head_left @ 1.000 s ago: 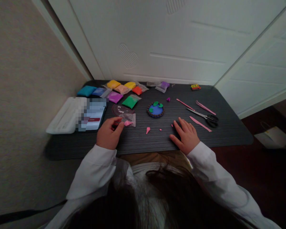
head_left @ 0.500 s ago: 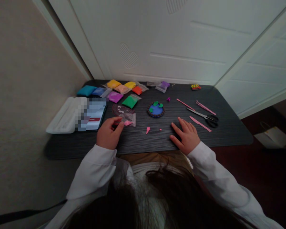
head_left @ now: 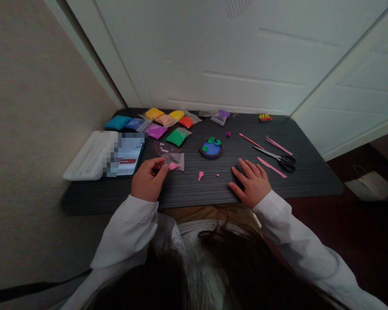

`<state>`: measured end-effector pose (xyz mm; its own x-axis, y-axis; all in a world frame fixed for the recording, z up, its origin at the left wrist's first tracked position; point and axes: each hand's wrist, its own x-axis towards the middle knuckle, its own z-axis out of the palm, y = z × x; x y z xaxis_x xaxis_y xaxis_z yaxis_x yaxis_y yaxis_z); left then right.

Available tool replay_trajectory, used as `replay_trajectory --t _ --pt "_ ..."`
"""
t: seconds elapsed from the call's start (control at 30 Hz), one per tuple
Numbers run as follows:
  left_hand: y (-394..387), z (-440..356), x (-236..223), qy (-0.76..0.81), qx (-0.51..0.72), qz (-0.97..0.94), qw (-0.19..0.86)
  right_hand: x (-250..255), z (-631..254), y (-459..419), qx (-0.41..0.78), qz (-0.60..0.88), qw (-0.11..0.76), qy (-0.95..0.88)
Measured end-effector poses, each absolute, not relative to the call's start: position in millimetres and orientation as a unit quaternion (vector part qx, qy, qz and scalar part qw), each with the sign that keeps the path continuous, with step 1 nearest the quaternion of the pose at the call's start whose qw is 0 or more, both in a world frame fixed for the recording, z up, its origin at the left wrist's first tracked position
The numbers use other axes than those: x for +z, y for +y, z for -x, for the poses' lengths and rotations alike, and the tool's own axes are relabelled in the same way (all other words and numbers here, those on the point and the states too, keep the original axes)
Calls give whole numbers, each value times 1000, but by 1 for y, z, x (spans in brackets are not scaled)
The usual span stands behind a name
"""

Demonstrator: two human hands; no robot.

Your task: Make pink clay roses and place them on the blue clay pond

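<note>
My left hand (head_left: 148, 178) is closed at the left edge of a clear plastic bag (head_left: 180, 162), thumb and forefinger pinching it; a lump of pink clay (head_left: 173, 166) shows in the bag by the thumb. On the tabletop to the right lie a small teardrop of pink clay (head_left: 201, 175) and a tiny pink ball (head_left: 217, 175). My right hand (head_left: 252, 183) rests on the table, open and palm down, fingers spread and nothing in them. Beyond the pink pieces sits a blue clay disc (head_left: 212, 148) with a brown beaded rim and green leaf shapes.
Bags of coloured clay, such as a green bag (head_left: 177, 137), lie at the back left. A white case (head_left: 87, 159) and a partly blurred screen (head_left: 126, 161) stand left. Scissors (head_left: 283, 160), pink tweezers (head_left: 280, 145) and a pink clay knife (head_left: 271, 167) lie right.
My right hand has shifted very slightly to the left, its fingers still spread. The left hand and the clay pieces stay where they were.
</note>
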<state>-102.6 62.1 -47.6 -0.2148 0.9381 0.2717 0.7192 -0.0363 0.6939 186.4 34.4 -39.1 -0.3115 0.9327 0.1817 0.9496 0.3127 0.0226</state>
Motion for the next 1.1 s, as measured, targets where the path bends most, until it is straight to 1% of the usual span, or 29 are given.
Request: replay_trajectory --t 0.47,0.7,1.1 --pt "61 101 -44 683 378 -609 142 -34 -182 34 -72 583 70 -806" --pt "62 103 -46 678 381 -613 140 -35 -181 35 -73 574 96 -810" --pt "62 105 -50 674 385 -614 144 -49 -190 42 5 592 159 -790"
